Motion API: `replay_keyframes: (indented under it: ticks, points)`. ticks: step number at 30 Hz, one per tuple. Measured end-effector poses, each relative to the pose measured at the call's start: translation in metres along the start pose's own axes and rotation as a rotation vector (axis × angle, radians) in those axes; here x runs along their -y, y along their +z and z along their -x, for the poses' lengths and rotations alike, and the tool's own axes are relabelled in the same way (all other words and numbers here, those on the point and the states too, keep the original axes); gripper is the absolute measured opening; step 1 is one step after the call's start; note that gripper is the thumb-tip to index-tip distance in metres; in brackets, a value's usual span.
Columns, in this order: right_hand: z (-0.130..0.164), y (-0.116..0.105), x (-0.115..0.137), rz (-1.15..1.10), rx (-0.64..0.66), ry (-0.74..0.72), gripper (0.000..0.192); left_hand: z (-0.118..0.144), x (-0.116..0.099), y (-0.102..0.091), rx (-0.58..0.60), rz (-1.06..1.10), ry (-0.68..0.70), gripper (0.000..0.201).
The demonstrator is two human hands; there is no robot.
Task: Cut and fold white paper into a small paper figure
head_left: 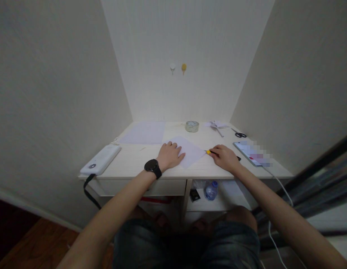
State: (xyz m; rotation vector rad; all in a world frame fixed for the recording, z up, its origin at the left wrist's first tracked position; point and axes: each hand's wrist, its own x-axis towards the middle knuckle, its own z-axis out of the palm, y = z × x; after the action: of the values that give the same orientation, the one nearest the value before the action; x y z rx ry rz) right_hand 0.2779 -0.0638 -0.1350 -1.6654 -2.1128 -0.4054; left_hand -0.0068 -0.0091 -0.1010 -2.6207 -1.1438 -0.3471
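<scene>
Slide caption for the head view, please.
Left hand rests on white paper; right hand holds a yellow cutter at the paper's corner.

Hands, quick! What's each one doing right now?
Left hand: open, resting on the paper.
Right hand: closed, holding the yellow and black cutter at the paper's corner.

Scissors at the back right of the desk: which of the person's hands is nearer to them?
Right. The right hand, gripping a yellow-and-black tool, is in front and slightly left of the scissors; the left hand is farther left.
</scene>
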Motion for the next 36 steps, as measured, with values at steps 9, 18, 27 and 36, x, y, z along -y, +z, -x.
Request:
replay_keyframes:
  ticks: [9,18,27,36]
  points:
    - [-0.002,0.004,-0.001,-0.081,-0.029,-0.088,0.028,-0.002,-0.005,-0.001,0.021,0.033,-0.034,0.066]
    - [-0.003,0.000,0.015,-0.099,0.001,-0.077,0.028,-0.016,-0.006,0.010,0.161,0.258,0.127,0.058]
    - [0.005,-0.003,0.023,-0.251,0.026,-0.064,0.024,-0.017,-0.011,0.021,0.214,0.280,-0.077,0.062]
    - [0.009,-0.006,0.037,-0.264,0.016,-0.035,0.024,-0.016,-0.015,0.017,0.202,0.257,-0.118,0.068]
